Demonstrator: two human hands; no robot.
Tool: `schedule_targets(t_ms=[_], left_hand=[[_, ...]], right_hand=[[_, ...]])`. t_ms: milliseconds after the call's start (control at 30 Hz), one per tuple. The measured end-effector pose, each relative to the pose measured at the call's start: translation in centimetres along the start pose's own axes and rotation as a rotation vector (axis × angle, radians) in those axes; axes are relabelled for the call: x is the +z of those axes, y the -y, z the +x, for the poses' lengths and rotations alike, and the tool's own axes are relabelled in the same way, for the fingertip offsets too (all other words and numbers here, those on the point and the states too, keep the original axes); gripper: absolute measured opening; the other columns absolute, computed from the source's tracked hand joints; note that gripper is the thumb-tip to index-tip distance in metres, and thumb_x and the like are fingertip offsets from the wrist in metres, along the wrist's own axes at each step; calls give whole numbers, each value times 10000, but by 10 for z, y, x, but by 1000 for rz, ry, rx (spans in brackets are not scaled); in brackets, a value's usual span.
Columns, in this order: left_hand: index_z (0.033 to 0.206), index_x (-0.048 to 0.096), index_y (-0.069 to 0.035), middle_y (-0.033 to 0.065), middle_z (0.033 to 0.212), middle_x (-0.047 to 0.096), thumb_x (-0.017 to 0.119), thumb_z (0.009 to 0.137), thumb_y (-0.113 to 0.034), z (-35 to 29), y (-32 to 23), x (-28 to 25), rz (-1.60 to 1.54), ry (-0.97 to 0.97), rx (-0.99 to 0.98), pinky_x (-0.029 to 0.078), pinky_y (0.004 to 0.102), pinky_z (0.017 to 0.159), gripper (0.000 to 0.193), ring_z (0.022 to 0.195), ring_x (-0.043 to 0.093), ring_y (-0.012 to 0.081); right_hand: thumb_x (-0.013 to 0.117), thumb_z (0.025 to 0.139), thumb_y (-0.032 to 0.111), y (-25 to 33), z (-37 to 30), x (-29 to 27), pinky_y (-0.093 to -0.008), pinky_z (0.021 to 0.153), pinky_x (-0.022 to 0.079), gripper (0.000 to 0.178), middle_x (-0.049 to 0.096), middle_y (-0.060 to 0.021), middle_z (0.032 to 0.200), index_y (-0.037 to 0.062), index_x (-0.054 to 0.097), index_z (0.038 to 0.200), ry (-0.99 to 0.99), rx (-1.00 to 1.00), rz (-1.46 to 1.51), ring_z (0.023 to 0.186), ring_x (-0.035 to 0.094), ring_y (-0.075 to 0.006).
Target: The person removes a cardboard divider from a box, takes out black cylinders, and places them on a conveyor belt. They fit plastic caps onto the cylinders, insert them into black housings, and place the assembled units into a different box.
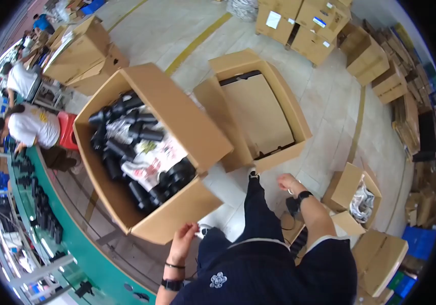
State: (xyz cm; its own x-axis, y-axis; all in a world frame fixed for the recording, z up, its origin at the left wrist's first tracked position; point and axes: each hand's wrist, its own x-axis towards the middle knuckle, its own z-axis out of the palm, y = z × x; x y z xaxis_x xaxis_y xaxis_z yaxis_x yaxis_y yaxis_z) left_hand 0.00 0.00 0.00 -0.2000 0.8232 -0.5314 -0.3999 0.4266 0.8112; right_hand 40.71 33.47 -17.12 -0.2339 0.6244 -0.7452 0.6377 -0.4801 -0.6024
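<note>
Open carton (177, 117) is sitting front-left of the wearer, holding black cylindrical parts (152, 133) and a white printed bag (169, 152). Left hand (183, 239) is hovering by its near flap (180, 208), fingers half-curled; can't tell on grip or contact. Right hand (288, 184) is curling loosely above the floor (322, 117); contents unclear. Second carton (293, 112) is standing beyond, green table (88, 259) running along the left.

To your front left stands 1 large brown carton (177, 107), open, flaps spread; inside lie jumbled black cylindrical parts (149, 133) and crumpled white printed wrapping (152, 165); to its right, your 2nd open carton (286, 104) contains 1 flat brown panel (259, 111).
</note>
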Motion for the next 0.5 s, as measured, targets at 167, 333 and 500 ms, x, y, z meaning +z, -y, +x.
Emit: schedule_targets(t_ms=[167, 333, 500], left_hand=[[1018, 597, -30, 12, 891, 623, 569, 917, -205, -3, -15, 76, 121, -86, -409, 432, 213, 697, 204, 796, 551, 84], [1043, 596, -34, 19, 891, 634, 583, 906, -166, 88, 22, 131, 204, 24, -461, 446, 212, 701, 191, 814, 572, 89], [1043, 595, -28, 11, 908, 628, 592, 898, -142, 129, 46, 124, 288, -142, -611, 448, 213, 713, 184, 831, 572, 82]], right_hand=[[573, 786, 96, -83, 143, 30, -339, 385, 383, 73, 546, -65, 556, 45, 590, 737, -205, 18, -71, 441, 516, -196], [559, 788, 107, -192, 306, -66, -355, 455, 428, 81, 600, -126, 687, 41, 604, 776, -541, 321, 261, 541, 561, -212], [578, 799, 180, -183, 349, -16, -362, 635, 488, 199, 624, -165, 835, 33, 613, 928, -300, 522, 440, 752, 614, -191]])
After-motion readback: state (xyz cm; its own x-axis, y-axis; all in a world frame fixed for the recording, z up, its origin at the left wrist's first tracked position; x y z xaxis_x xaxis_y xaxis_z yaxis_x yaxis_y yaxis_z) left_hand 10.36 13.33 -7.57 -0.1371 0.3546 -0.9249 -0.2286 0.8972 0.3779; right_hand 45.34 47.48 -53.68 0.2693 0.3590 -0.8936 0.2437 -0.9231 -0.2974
